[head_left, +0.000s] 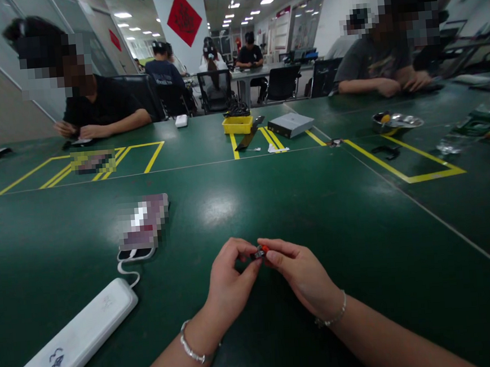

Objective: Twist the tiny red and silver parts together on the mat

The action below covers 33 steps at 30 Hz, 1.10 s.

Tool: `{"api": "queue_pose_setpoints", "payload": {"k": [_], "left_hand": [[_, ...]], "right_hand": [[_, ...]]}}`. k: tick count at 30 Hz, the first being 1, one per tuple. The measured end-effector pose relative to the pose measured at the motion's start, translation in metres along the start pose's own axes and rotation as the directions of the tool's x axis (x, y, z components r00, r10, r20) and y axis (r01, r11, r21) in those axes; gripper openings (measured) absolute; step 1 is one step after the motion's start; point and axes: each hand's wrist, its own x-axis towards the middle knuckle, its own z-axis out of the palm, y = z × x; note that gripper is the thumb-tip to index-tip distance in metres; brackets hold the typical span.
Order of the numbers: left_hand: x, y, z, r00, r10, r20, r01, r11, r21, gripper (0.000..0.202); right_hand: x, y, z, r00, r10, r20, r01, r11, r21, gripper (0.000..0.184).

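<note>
Between my two hands, just above or on the green table [180,222], is a small black piece with an orange-red end [258,254]. It is too small for me to tell its kind. My left hand [232,275] pinches the dark side between thumb and fingers. From the other side, my right hand [300,267] pinches the orange-red end, with its fingertips close to those of the left. The fingertips partly cover the piece.
To the left lie a phone [146,222] and a white power bank [74,338], joined by a short white cable [126,267]. Farther back stand a yellow tray [238,125], a grey box [291,124] and a metal bowl [410,121]. People sit across the table.
</note>
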Motion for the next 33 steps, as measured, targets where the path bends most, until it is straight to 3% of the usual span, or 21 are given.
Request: {"api": "queue_pose_setpoints", "payload": {"k": [12,20,25,29,33], "left_hand": [[-0.007,0.001,-0.001,0.991,0.095,-0.092,-0.080,0.984,0.159,0.008],[-0.006,0.002,0.001,0.988,0.058,-0.141,-0.035,0.986,0.163,0.005],[-0.005,0.000,-0.001,0.990,0.070,-0.119,-0.049,0.984,0.171,0.004],[-0.003,-0.003,0.001,0.994,0.056,-0.092,-0.038,0.980,0.195,0.007],[0.000,0.000,0.005,1.000,0.017,-0.003,-0.016,0.983,0.183,0.013]], "right_hand": [[-0.012,0.009,0.009,0.989,-0.143,0.031,0.147,0.977,-0.153,0.038],[-0.023,0.013,0.020,0.942,-0.335,0.009,0.299,0.827,-0.476,0.046],[-0.020,0.010,0.017,0.960,-0.277,0.039,0.261,0.836,-0.483,0.046],[-0.008,0.002,0.009,0.978,-0.198,0.070,0.209,0.884,-0.419,0.035],[0.002,-0.001,0.002,0.992,-0.124,-0.028,0.108,0.940,-0.324,0.025]]}}
